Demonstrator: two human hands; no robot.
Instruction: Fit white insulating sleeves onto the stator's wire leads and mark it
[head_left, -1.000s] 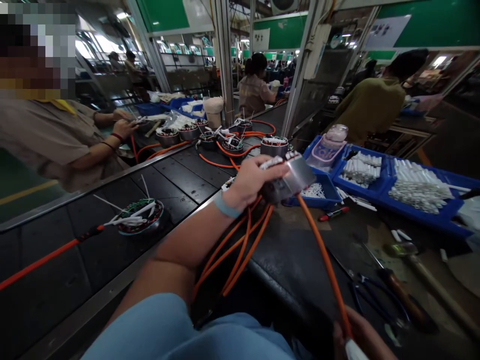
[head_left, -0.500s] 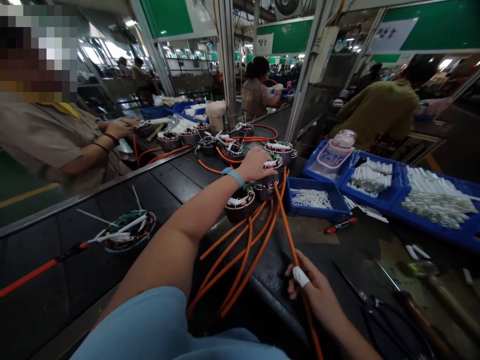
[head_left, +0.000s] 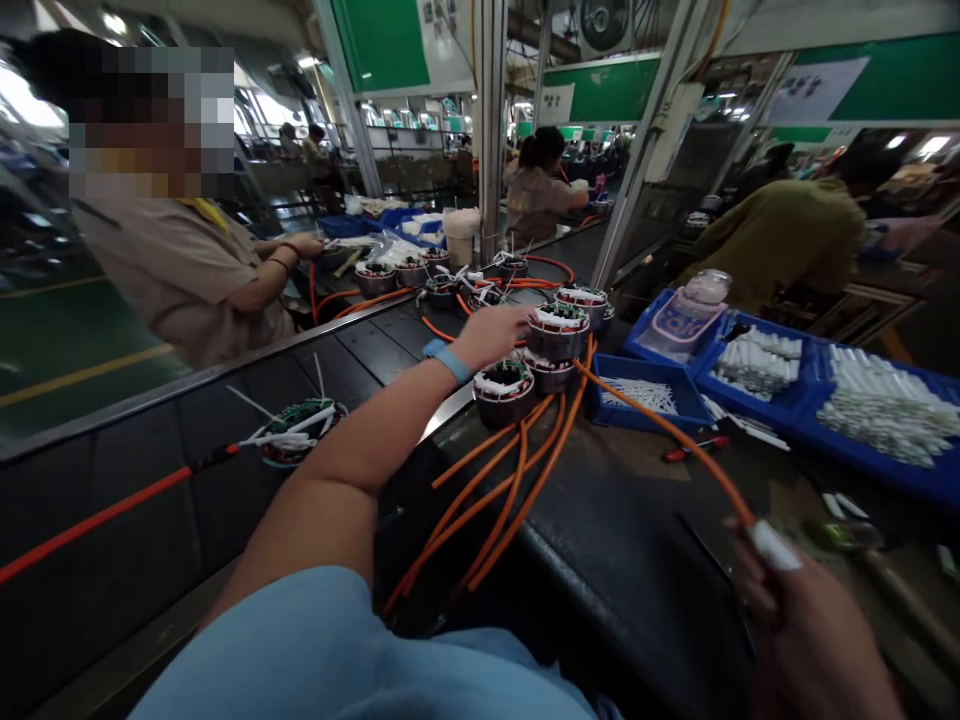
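My left hand [head_left: 491, 338] reaches forward to a ring-shaped motor stator [head_left: 559, 338] with copper windings, white sleeves and a dark metal rim. Its fingers close on the stator's left side, and the fingertips are partly hidden. This stator rests on top of others in a cluster. At the lower right, my right hand [head_left: 814, 615], blurred, is closed around an orange cable [head_left: 675, 432] with white wrapping at the grip. That cable runs taut up to the stators. Beside my left forearm stands another stator [head_left: 504, 392]. Several more orange cables [head_left: 517, 480] hang down over the bench edge.
A blue tray [head_left: 651, 415] holds thin white sticks. Blue bins [head_left: 799, 405] with white tubes stand to the right. A red marker [head_left: 694, 449] lies nearby. On the left, a wired stator [head_left: 304, 432] sits on the dark conveyor [head_left: 150, 440]. A co-worker [head_left: 195, 260] stands across it.
My right hand has swung right and nearer with the orange cable, which now stretches across the bench. My left hand has shifted from over the stator to its left side. The view has turned left.
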